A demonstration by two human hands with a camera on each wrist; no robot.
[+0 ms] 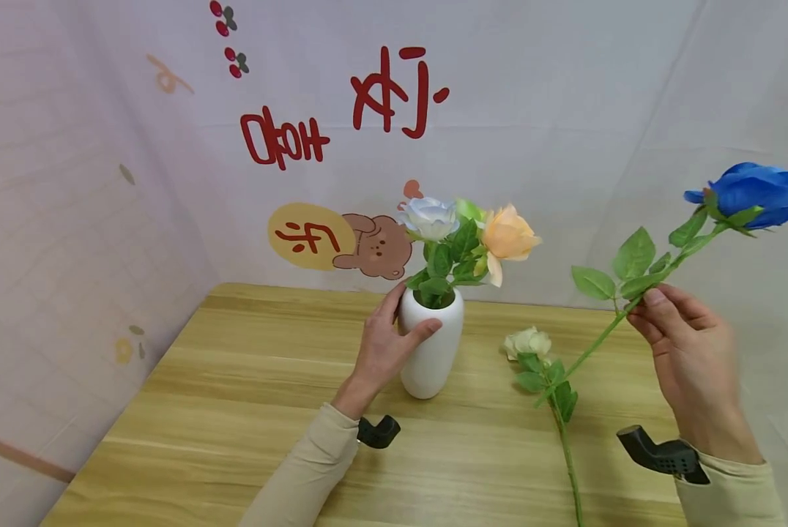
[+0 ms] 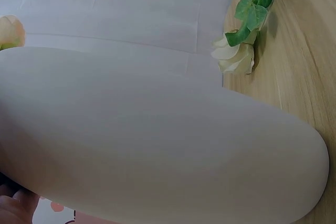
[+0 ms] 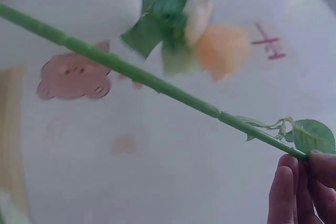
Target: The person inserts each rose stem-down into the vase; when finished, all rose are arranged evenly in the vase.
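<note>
A white vase (image 1: 433,359) stands upright on the wooden table, holding a pale blue rose (image 1: 430,218) and a peach rose (image 1: 509,234). My left hand (image 1: 382,350) grips the vase just below its rim, thumb across the front; in the left wrist view the vase (image 2: 157,135) fills most of the picture. Off to the right, my right hand (image 1: 700,362) pinches the stem of a blue rose (image 1: 759,194) between thumb and fingers. That rose leans with its bloom up and right, its bare stem end down and left. The right wrist view shows its green stem (image 3: 173,94).
A cream rose (image 1: 528,342) lies on the table (image 1: 236,388) right of the vase, its stem running toward the front edge. Behind the table hangs a light cloth (image 1: 552,146) printed with red characters and a bear. Black wrist mounts sit on both forearms.
</note>
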